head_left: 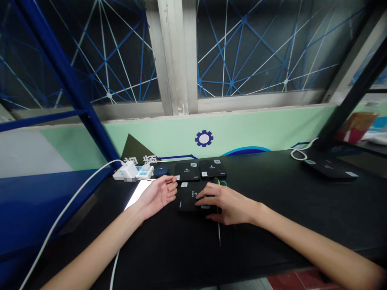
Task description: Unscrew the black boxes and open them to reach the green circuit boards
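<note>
My left hand (159, 195) rests palm up on the black table, its fingers loosely curled and nothing held. It lies between a bright white phone-like slab (137, 195) and a flat black box (188, 200) with a small white label. Over the right part of that box, my right hand (227, 202) is spread with fingers bent down, the fingertips at or on its top. A screwdriver (219, 233) passes beneath this hand; its black and green handle shows behind the knuckles. Two similar black boxes lie behind, one on the left (187, 172) and one on the right (213, 167).
A white power strip (119, 175) with a plugged-in charger (129, 170) stands at the back left, beside a dark blue object (161, 172). A white cable (65, 207) runs along the left. Another black box (329, 166) and a coiled white cable (298, 154) lie right. Windows rise behind.
</note>
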Available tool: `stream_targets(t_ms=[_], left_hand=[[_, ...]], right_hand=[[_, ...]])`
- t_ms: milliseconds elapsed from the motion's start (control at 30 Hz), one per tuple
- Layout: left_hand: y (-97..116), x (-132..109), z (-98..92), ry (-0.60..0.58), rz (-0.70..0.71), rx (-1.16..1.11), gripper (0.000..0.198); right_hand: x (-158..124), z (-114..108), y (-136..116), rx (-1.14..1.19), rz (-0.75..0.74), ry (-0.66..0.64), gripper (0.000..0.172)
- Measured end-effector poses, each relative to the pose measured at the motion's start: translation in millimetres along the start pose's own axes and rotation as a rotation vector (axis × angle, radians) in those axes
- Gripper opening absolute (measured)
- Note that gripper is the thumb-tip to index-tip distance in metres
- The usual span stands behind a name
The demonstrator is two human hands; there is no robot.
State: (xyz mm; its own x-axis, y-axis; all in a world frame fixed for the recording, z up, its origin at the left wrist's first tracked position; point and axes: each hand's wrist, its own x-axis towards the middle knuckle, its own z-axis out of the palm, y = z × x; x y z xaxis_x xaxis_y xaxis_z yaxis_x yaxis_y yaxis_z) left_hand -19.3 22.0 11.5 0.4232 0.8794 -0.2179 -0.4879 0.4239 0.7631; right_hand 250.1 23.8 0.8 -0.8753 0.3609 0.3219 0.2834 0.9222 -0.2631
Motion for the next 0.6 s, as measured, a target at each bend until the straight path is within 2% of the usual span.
stream_targets(t_ms=[167,433,600], left_hand=[[0.1,0.5,0.3,0.003,-0.002,0.003,0.015],[1.8,0.6,-2.0,-0.013,0.018,0.003,0.016],[2.3,2.2,-6.8,-0.026,0.032,-0.001,0.017]], right_hand=[[0.5,0.0,-1.9,0.010,0.014,-0.014,0.040],[2.0,2.8,-5.0,-0.119,0.104,0.024,0.051],[1.1,-0.2,-8.8,-0.108,0.104,-0.034,0.043]])
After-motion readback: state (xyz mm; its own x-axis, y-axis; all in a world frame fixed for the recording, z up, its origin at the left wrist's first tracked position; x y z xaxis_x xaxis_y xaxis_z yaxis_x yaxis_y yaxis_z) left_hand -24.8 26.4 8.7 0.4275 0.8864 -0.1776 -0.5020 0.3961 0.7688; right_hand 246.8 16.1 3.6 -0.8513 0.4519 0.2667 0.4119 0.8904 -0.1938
